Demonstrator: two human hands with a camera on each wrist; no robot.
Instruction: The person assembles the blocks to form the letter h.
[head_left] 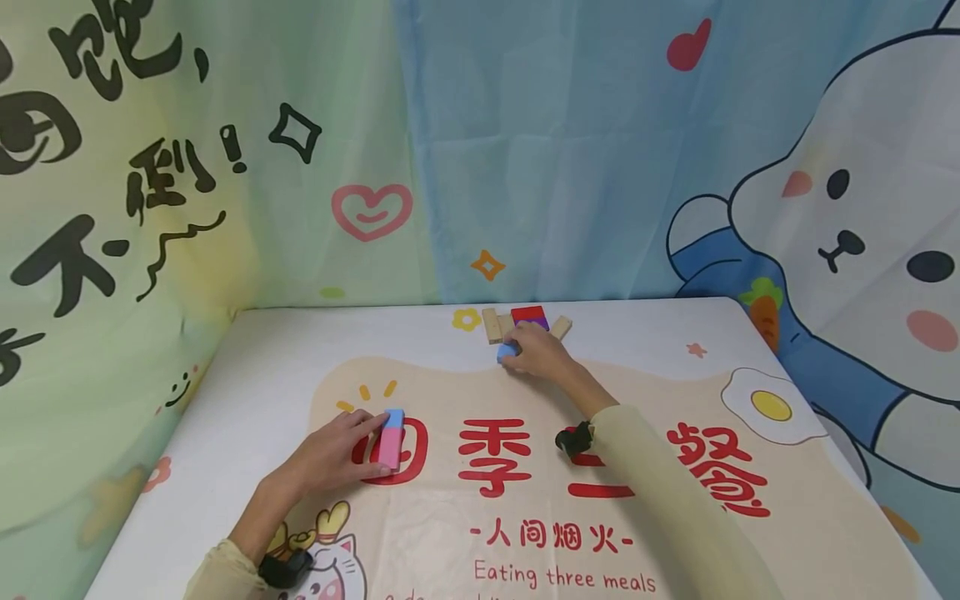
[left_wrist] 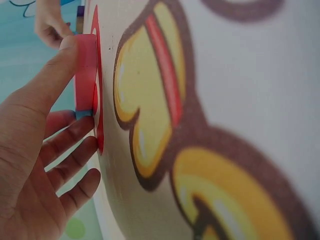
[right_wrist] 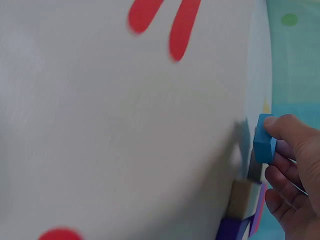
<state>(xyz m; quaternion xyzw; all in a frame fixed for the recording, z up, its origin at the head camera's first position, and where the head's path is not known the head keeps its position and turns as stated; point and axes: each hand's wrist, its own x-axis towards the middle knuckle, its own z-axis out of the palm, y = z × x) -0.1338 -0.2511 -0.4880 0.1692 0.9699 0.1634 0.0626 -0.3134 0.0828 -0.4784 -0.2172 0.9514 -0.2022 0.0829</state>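
Observation:
My left hand (head_left: 337,450) holds a pink block (head_left: 391,450) and a blue block (head_left: 394,416) in line on the printed tabletop, thumb at the pink end and fingers at the blue one. In the left wrist view the pink block (left_wrist: 86,75) hides most of the blue piece (left_wrist: 84,114). At the back of the table, my right hand (head_left: 542,352) pinches another blue block (head_left: 507,352) between thumb and fingers. The right wrist view shows this blue block (right_wrist: 264,139) raised above the surface, its shadow falling on the cloth.
Beside the right hand lies a cluster of plain wooden blocks (head_left: 492,326), with a red block (head_left: 529,313) and a purple block (right_wrist: 231,227) among them. The white tabletop (head_left: 360,333) ends at a hanging printed curtain (head_left: 555,167).

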